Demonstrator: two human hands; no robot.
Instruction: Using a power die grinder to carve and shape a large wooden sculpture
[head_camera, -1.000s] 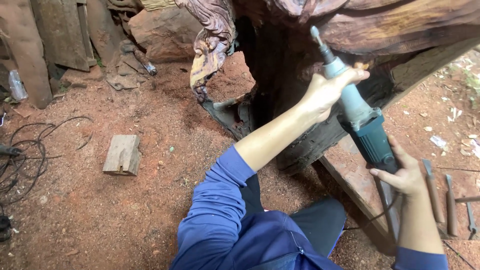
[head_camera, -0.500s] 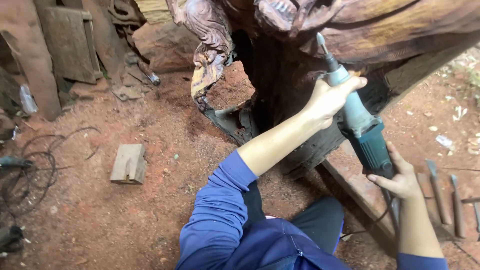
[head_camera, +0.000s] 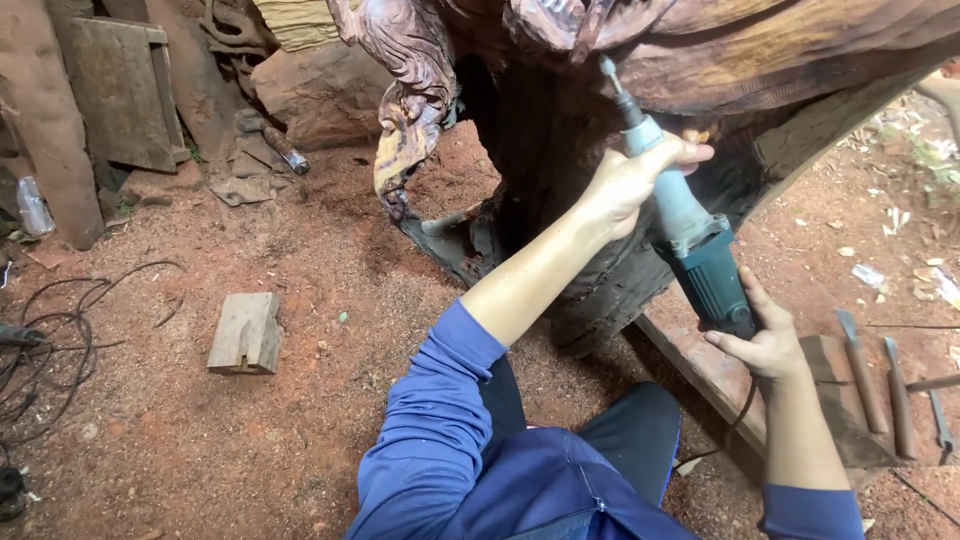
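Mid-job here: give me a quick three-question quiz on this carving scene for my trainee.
1. True or false: both hands hold the die grinder.
2. Which hand grips the tool nearer its tip? A) left hand B) right hand
3. Fill in: the loose wooden block lies on the red ____, apart from the carved trunk.

Key: 1 true. 2 A, the left hand wraps the pale front barrel while the right hand holds the dark rear body. 3 dirt; the block sits to the person's left, the chisels to the right.
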